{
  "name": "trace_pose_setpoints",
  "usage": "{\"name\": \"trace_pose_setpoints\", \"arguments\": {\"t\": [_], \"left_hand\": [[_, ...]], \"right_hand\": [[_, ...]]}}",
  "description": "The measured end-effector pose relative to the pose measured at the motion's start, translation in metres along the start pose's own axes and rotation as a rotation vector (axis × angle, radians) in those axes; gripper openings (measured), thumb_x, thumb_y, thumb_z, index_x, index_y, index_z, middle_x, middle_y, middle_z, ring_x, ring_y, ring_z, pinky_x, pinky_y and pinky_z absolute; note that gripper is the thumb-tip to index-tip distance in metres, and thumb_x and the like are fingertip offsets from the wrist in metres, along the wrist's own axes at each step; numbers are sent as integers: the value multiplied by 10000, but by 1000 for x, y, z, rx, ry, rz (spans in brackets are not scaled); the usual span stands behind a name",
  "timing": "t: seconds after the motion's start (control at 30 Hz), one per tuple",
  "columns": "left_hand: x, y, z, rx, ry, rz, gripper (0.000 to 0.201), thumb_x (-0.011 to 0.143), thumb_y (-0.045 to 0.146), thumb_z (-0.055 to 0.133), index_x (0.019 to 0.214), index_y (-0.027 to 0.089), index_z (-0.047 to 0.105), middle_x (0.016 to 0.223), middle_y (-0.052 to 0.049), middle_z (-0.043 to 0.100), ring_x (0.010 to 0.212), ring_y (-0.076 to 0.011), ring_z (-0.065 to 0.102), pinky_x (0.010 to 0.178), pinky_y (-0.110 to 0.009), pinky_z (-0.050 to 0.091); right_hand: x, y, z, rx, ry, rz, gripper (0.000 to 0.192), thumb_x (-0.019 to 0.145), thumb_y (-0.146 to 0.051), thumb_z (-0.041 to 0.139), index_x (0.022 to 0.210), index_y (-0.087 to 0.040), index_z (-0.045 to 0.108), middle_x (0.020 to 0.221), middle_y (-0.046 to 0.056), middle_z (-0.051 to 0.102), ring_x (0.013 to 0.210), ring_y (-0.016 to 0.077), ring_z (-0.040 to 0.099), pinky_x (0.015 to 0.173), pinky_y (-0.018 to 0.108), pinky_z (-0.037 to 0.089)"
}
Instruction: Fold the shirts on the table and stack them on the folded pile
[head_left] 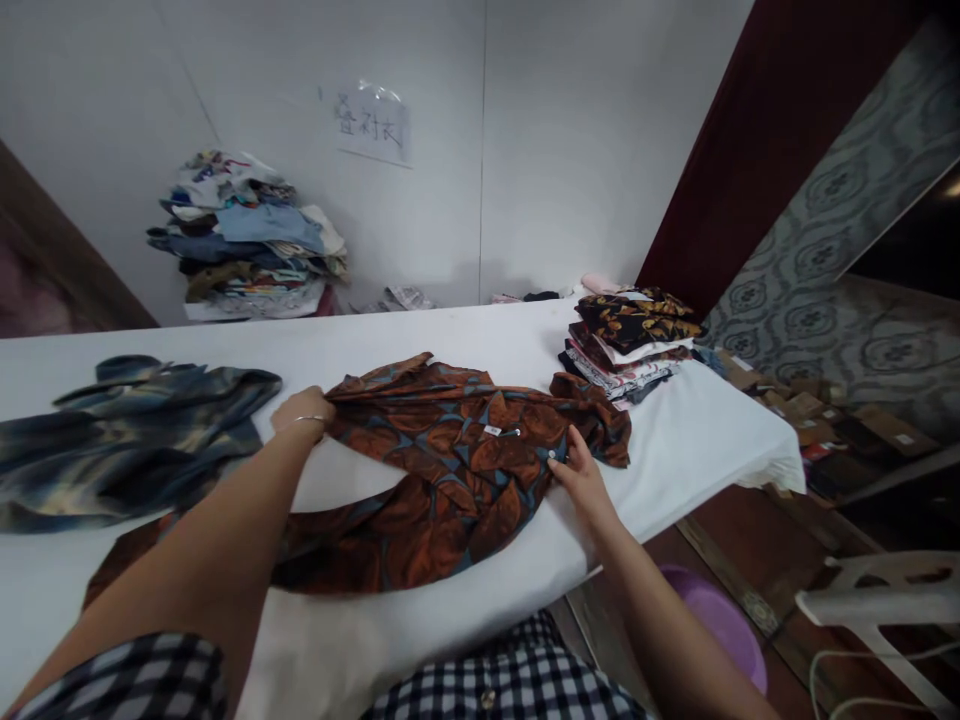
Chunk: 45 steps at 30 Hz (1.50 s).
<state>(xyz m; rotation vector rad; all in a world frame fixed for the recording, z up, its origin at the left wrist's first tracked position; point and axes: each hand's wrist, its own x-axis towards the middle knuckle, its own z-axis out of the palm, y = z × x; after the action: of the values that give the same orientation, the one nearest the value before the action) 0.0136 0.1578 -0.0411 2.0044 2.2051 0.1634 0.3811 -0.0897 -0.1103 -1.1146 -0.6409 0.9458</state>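
A brown-orange patterned shirt (450, 440) with teal shapes lies rumpled across the white-covered table. My left hand (304, 412), with a bracelet at the wrist, is closed on the shirt's far left edge and pulls the cloth taut. Near the front edge, my right hand (581, 480) pinches the shirt beside a small white button. A little white tag (493, 431) shows on the cloth between the hands. Part of the shirt's lower left end passes behind my left forearm. Left of my left hand is a blue-grey plaid garment (135, 430), loosely crumpled.
A stack of folded clothes (637, 335) stands at the table's right end. A tall heap of garments (251, 235) rises at the back left, by the wall. Below on the right are a purple basin (716, 620), a white plastic chair (885, 605) and cardboard boxes (810, 410).
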Motion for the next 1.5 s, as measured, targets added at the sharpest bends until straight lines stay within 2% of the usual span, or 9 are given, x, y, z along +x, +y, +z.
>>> {"name": "trace_pose_setpoints", "arguments": {"t": [0.13, 0.27, 0.43, 0.63, 0.9, 1.07, 1.2, 1.4, 1.5], "left_hand": [[-13, -13, -15, -18, 34, 32, 516, 819, 339, 522, 1261, 73, 534, 1243, -172, 620, 1107, -307, 578, 861, -352, 473], [-64, 30, -13, -50, 257, 364, 406, 816, 334, 515, 1178, 176, 609, 1236, -130, 627, 1189, -320, 532, 971, -406, 425], [-131, 98, 25, -194, -195, 541, 394, 820, 566, 497, 801, 221, 684, 908, -83, 709, 873, -261, 656, 771, -342, 484], [-150, 141, 52, -336, -198, 590, 139, 744, 268, 638, 865, 203, 661, 991, -84, 681, 952, -245, 638, 835, -326, 468], [-170, 139, 3, -984, -302, 719, 120, 704, 278, 611, 782, 195, 572, 772, 20, 629, 766, -161, 584, 765, -306, 470], [-170, 132, -22, -1553, -562, 550, 286, 671, 306, 678, 915, 173, 608, 899, -39, 700, 859, -192, 645, 860, -353, 482], [-167, 123, -26, -1759, -530, 359, 317, 672, 314, 708, 939, 170, 617, 931, -64, 717, 880, -207, 663, 890, -366, 487], [-171, 121, -22, -1705, -354, 391, 351, 677, 392, 709, 924, 182, 572, 914, -37, 702, 894, -199, 649, 890, -371, 479], [-167, 123, -27, -1447, -127, 506, 284, 729, 409, 653, 871, 183, 555, 883, -22, 677, 888, -193, 627, 886, -368, 475]], "right_hand": [[-5, -3, -9, -298, -60, -177, 691, 679, -261, 761, 1329, -284, 526, 1385, 49, 537, 1295, 245, 473, 1103, 465, 361], [11, -27, -6, -685, -13, -425, 387, 725, -272, 704, 1112, -268, 695, 1244, 80, 613, 1209, 281, 511, 1097, 484, 352], [58, -42, 30, -796, -301, -547, 292, 769, -199, 602, 1027, -266, 721, 1072, 58, 688, 1052, 241, 601, 1033, 444, 420], [105, -27, 48, -976, -585, -336, 607, 597, -66, 681, 1176, -248, 671, 1240, 76, 652, 1176, 279, 569, 1081, 469, 367], [90, -59, 51, -678, -718, -206, 895, 521, -191, 820, 1358, -292, 520, 1380, 34, 553, 1222, 222, 537, 1067, 394, 394], [68, -84, 74, -526, -848, -19, 551, 565, -197, 785, 1104, -235, 679, 907, -34, 709, 782, 141, 627, 780, 287, 520], [57, -97, 87, -345, -769, 42, 218, 603, -253, 782, 784, -183, 685, 703, -43, 661, 664, 124, 591, 728, 281, 505], [33, -106, 102, -199, -765, 80, 577, 652, -277, 792, 1198, -286, 604, 1092, 1, 693, 972, 176, 635, 881, 330, 498], [20, -102, 115, -253, -783, 104, 548, 610, -259, 814, 1126, -259, 628, 994, -5, 711, 878, 169, 650, 811, 312, 518]]}}
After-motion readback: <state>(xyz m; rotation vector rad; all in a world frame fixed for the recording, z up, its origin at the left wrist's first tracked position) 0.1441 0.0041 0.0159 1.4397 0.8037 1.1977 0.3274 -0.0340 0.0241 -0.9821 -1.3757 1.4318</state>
